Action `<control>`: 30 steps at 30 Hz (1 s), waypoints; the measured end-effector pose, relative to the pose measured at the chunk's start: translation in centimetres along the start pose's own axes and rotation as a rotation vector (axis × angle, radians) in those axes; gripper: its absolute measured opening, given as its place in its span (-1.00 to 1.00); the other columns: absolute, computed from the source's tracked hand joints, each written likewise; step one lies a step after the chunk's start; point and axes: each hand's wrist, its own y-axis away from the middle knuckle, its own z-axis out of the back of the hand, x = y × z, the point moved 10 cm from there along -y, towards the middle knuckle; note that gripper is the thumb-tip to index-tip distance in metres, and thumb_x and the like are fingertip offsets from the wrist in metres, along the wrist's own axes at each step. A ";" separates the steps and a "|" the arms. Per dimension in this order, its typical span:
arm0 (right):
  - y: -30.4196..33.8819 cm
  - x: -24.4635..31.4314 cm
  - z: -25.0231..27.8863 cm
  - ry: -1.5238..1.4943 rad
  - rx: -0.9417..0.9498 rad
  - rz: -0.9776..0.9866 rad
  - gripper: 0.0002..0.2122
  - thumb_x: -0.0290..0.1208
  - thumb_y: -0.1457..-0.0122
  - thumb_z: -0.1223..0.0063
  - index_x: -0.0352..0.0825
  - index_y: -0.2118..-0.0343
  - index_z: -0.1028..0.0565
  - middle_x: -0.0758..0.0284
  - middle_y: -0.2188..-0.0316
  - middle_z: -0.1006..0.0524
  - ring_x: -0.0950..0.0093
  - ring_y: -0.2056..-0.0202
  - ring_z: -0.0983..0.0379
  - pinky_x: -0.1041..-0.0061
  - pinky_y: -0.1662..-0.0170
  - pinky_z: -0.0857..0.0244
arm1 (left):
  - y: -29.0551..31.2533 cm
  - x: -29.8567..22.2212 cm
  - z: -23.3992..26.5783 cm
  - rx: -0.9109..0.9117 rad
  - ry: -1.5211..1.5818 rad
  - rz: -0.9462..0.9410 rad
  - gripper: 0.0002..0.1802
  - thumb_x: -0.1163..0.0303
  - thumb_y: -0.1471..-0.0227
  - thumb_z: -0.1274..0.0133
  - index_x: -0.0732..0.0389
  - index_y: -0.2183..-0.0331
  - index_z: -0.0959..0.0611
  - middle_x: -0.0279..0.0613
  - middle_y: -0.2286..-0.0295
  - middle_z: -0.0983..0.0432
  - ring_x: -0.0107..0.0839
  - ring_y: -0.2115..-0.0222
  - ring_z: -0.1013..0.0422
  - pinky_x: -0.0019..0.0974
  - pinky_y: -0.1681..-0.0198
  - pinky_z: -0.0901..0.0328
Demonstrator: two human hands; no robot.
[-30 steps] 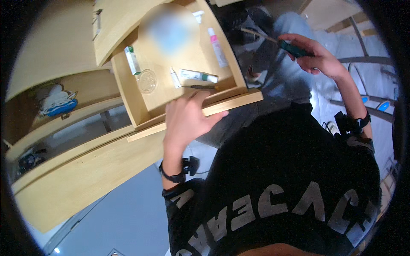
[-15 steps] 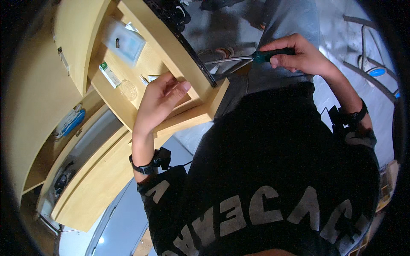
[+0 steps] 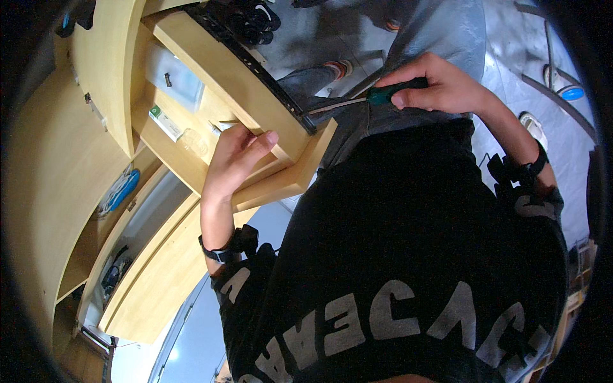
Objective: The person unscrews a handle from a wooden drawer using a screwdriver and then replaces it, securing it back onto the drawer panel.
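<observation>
A pale wooden drawer [image 3: 214, 73] is pulled out to my left, with a black metal slide rail [image 3: 262, 73] along its outer side. My left hand [image 3: 233, 159] grips that side wall near its front end, thumb over the top edge and fingers curled inside, partly hidden. In my right hand [image 3: 440, 83] is a screwdriver with a dark green handle [image 3: 383, 96]. Its metal shaft [image 3: 338, 106] points left, and the tip is by the front end of the rail; whether it touches a screw is too small to tell.
Inside the drawer lie a clear plastic bag [image 3: 179, 80], a small white-and-green box [image 3: 165, 122] and a round clear item [image 3: 193, 142]. Open cabinet shelves [image 3: 76, 255] stand at left, one with a blue-and-white bundle [image 3: 121, 191]. Black shoes [image 3: 258, 22] are beyond the drawer.
The screwdriver's tip has come down closer to the rail's front end. My left hand keeps its grip on the drawer side. The view has shifted slightly.
</observation>
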 end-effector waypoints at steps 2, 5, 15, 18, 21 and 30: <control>-0.1 0.1 0.0 -0.043 -0.015 0.009 -0.72 -0.41 -0.10 -0.06 -0.27 0.09 -0.49 0.38 0.51 -0.50 0.63 0.53 -0.38 0.65 0.47 -0.24 | 0.1 -0.3 -0.1 -0.005 0.008 0.010 -0.59 0.24 -0.01 -0.12 0.43 0.25 -0.53 -0.30 0.44 -0.47 -0.63 0.43 -0.29 -0.55 0.35 -0.19; -0.3 0.5 0.0 -0.007 -0.025 0.076 -0.71 -0.42 -0.10 -0.06 -0.28 0.09 -0.49 0.36 0.48 -0.50 0.58 0.47 -0.40 0.60 0.39 -0.26 | 0.3 -0.9 -0.3 0.017 0.052 -0.021 -0.58 0.24 -0.01 -0.13 0.43 0.24 -0.52 -0.29 0.41 -0.48 -0.63 0.42 -0.30 -0.55 0.34 -0.20; 0.3 5.8 0.0 0.379 -0.069 0.302 -0.67 -0.50 0.03 -0.10 -0.41 0.14 -0.47 0.10 0.39 -0.54 0.19 0.34 -0.48 0.39 0.25 -0.35 | 0.1 -0.5 -0.3 0.091 0.080 0.021 -0.53 0.21 0.02 -0.15 0.41 0.20 -0.50 -0.21 0.32 -0.50 -0.49 0.28 -0.37 -0.44 0.16 -0.22; 0.9 8.2 -0.3 0.516 -0.125 0.368 -0.66 -0.49 0.05 -0.11 -0.42 0.14 -0.46 0.10 0.31 -0.52 0.13 0.30 -0.46 0.33 0.22 -0.35 | 0.0 -0.4 -0.2 0.101 0.077 0.003 -0.54 0.23 0.02 -0.14 0.42 0.19 -0.50 -0.21 0.32 -0.50 -0.52 0.29 -0.36 -0.46 0.18 -0.23; 1.7 9.8 -1.3 0.710 -0.142 0.377 -0.65 -0.49 0.08 -0.12 -0.44 0.16 -0.45 0.10 0.24 -0.49 0.18 0.28 -0.47 0.32 0.22 -0.36 | -0.1 -0.7 -0.3 0.094 0.116 -0.053 -0.60 0.31 0.00 -0.13 0.43 0.20 -0.51 -0.23 0.34 -0.50 -0.60 0.33 -0.35 -0.51 0.23 -0.26; 2.1 11.8 -3.0 0.780 -0.170 0.406 -0.64 -0.51 0.16 -0.10 -0.54 0.24 -0.44 0.11 0.40 -0.47 0.22 0.45 -0.47 0.34 0.39 -0.37 | -0.2 0.4 -0.1 0.100 0.132 -0.037 -0.51 0.20 0.02 -0.13 0.39 0.16 -0.49 -0.19 0.27 -0.50 -0.46 0.23 -0.37 -0.40 0.13 -0.22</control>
